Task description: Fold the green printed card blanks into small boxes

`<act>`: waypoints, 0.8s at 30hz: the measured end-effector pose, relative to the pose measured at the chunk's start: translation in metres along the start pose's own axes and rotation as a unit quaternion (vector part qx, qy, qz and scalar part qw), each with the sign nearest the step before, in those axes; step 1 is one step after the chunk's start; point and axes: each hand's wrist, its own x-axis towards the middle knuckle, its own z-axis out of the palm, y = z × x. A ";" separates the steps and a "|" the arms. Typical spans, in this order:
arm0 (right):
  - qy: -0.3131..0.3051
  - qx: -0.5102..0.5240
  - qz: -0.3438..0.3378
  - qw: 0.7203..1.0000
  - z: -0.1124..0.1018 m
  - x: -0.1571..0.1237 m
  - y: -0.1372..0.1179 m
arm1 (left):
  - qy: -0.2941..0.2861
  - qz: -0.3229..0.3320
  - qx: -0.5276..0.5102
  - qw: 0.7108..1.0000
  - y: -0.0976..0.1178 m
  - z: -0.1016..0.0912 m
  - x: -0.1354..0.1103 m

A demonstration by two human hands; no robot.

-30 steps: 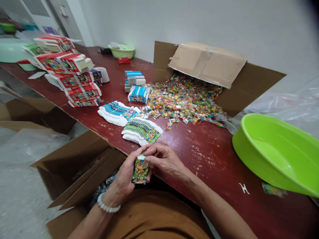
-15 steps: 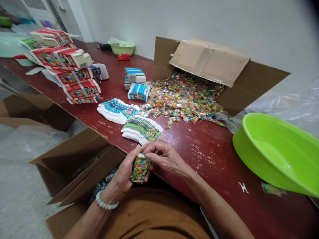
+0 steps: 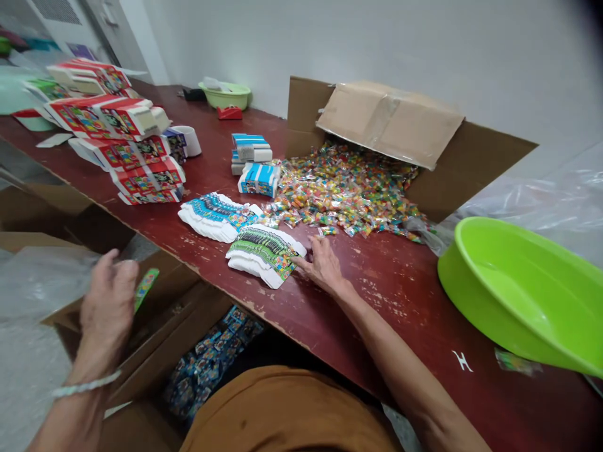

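My left hand [image 3: 108, 301], blurred by motion, is over the cardboard box at the left, its fingers loosely apart. Just beside it a small green printed carton [image 3: 146, 289] hangs edge-on in the air, seemingly out of the fingers. On the table, my right hand [image 3: 324, 267] has thumb and fingers apart at the right end of a fanned row of flat green cartons [image 3: 264, 251], and its thumb touches the top one. Behind that row lies a similar fan of flat blue cartons [image 3: 217, 213].
Wrapped candies [image 3: 339, 188] spill from a tipped cardboard box [image 3: 391, 119]. A green basin [image 3: 471, 282] stands at the right. Red carton bundles [image 3: 108, 116] are stacked at the left, blue bundles [image 3: 258, 179] mid-table. Below the table edge, an open box holds many blue packets [image 3: 207, 364].
My left hand has swung left and down with the green carton, which now appears released over the box. My right hand has left that carton and reached forward to the green row.
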 end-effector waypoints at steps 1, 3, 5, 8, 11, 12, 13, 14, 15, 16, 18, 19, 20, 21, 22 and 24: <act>-0.006 -0.022 0.008 1.000 0.003 0.002 0.002 | 0.035 0.009 0.054 0.998 -0.006 -0.004 0.005; -0.008 -0.019 0.029 0.999 0.011 0.004 0.002 | 0.069 0.012 0.083 0.994 -0.011 0.002 0.003; 0.015 0.076 0.071 0.995 0.014 0.003 0.001 | 0.053 0.045 0.065 0.995 -0.006 0.021 -0.014; 0.019 0.252 0.123 0.960 0.004 0.002 0.000 | -0.016 0.140 0.017 0.990 0.019 0.059 -0.048; -0.045 0.331 0.099 0.937 -0.022 -0.005 -0.005 | -0.158 0.142 -0.107 0.971 0.053 0.084 -0.074; -0.073 0.365 0.077 0.925 -0.031 -0.010 -0.009 | -0.248 0.095 -0.169 0.949 0.062 0.088 -0.081; -0.104 0.402 0.051 0.908 -0.039 -0.016 -0.014 | -0.355 0.031 -0.230 0.906 0.069 0.090 -0.086; -0.134 0.436 0.025 0.890 -0.046 -0.022 -0.018 | -0.465 -0.042 -0.283 0.838 0.074 0.091 -0.091; -0.161 0.463 0.003 0.872 -0.050 -0.028 -0.023 | -0.552 -0.111 -0.325 0.760 0.076 0.092 -0.095; -0.180 0.477 -0.012 0.860 -0.052 -0.033 -0.026 | -0.609 -0.168 -0.357 0.688 0.076 0.093 -0.099; -0.197 0.472 -0.022 0.859 -0.051 -0.040 -0.030 | -0.643 -0.238 -0.416 0.598 0.073 0.095 -0.105; -0.194 0.466 -0.025 0.863 -0.049 -0.042 -0.031 | -0.634 -0.256 -0.443 0.580 0.071 0.096 -0.107; -0.184 0.459 -0.032 0.869 -0.047 -0.042 -0.031 | -0.622 -0.269 -0.464 0.571 0.069 0.097 -0.108; -0.169 0.451 -0.042 0.875 -0.045 -0.042 -0.030 | -0.615 -0.281 -0.475 0.563 0.067 0.098 -0.108; -0.153 0.444 -0.055 0.881 -0.044 -0.041 -0.030 | -0.614 -0.293 -0.480 0.554 0.067 0.099 -0.108; -0.134 0.442 -0.075 0.884 -0.046 -0.040 -0.027 | -0.617 -0.323 -0.480 0.533 0.066 0.101 -0.104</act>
